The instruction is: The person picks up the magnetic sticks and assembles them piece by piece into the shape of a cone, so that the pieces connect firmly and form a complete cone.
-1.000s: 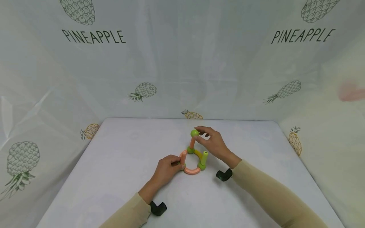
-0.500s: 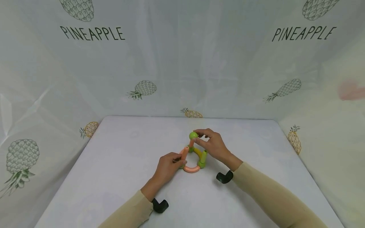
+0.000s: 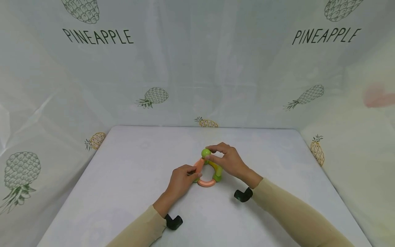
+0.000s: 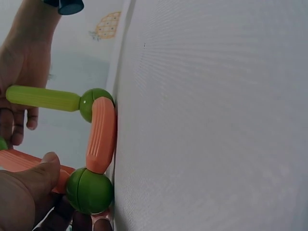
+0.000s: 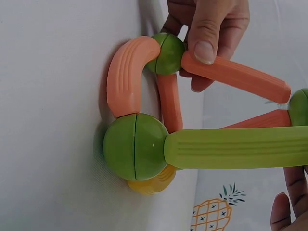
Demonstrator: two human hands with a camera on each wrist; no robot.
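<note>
A ring of curved rods and green balls lies on the table, its front an orange curved rod (image 3: 206, 183). My left hand (image 3: 181, 179) pinches a straight orange rod (image 5: 238, 77) that leans inward from the ring's left green ball (image 4: 90, 190). Above the ring, my right hand (image 3: 229, 161) grips the top green ball (image 3: 205, 153) between thumb and fingers. Another straight orange rod (image 5: 257, 119) runs up to that ball. The tip of the left-hand rod is right at the ball. A lime rod (image 5: 240, 148) rises from the right-hand green ball (image 5: 134, 146), its upper end free.
A yellow curved rod (image 3: 213, 165) forms the ring's back right side. The white table (image 3: 139, 171) meets a pineapple-print curtain (image 3: 185, 61) at the back and sides. A dark wrist device (image 3: 174, 222) sits below each hand.
My right hand has brought the top ball left and toward me, tilting its rod. My left hand has leaned its orange rod inward, so the rod's tip now meets the ball's edge in view.
</note>
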